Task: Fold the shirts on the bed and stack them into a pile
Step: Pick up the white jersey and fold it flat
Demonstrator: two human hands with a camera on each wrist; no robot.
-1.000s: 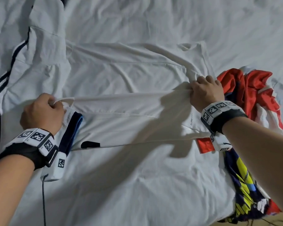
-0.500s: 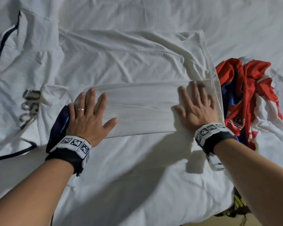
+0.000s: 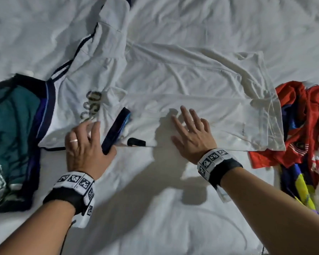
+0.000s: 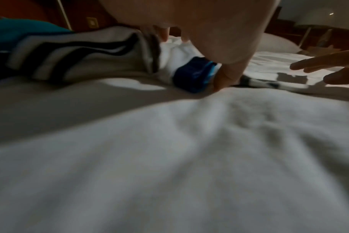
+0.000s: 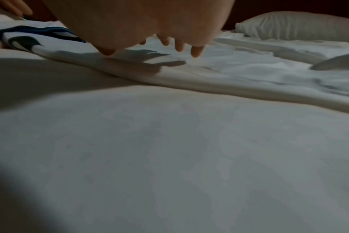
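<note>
A white shirt with navy trim lies spread across the bed, its near long edge folded up into a band. Its navy collar stands up at the left end of the fold. My left hand lies on the shirt's left part with fingers spread, and the collar runs between thumb and forefinger. In the left wrist view the thumb presses down right beside the collar. My right hand is flat with straight fingers, low over the middle of the folded band.
A crumpled red shirt lies at the right edge, on a blue and yellow garment. A teal shirt with navy trim sits at the left. White sheet fills the near side. A pillow lies at the far end.
Both hands let go of the folded edge and pressed it flat. Since then the right hand has moved left from the fold's right end to its middle, and the left hand has shifted left across the collar.
</note>
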